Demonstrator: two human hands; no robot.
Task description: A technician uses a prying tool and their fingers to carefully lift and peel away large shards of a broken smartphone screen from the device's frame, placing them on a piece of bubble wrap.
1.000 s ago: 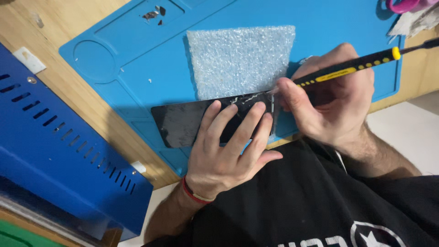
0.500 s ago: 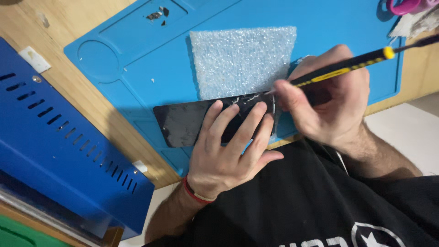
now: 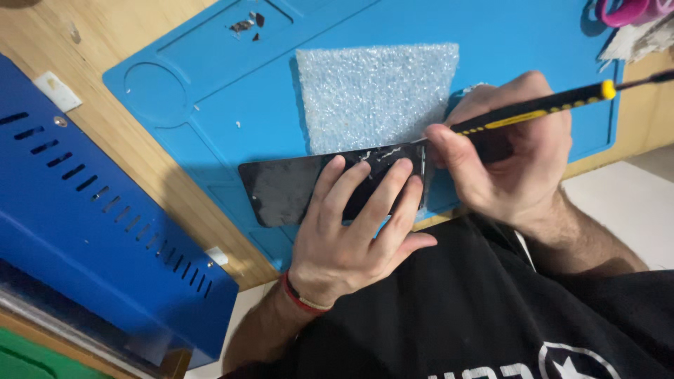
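Note:
A black phone (image 3: 288, 186) with a cracked glass panel lies flat on the blue work mat (image 3: 210, 112). My left hand (image 3: 354, 231) presses down on its right half with the fingers spread. My right hand (image 3: 512, 158) grips a black-and-yellow screwdriver (image 3: 533, 109). The tool's metal tip touches the phone's right edge near the cracks.
A sheet of pale blue foam wrap (image 3: 375, 98) lies on the mat behind the phone. Small dark bits (image 3: 247, 23) sit in a tray recess of the mat. A blue metal case (image 3: 91, 231) with vent slots stands at left. A pink-handled tool (image 3: 625, 10) is at top right.
My right hand and the screwdriver have shifted slightly along the phone's right edge. The left hand stays pressed on the phone.

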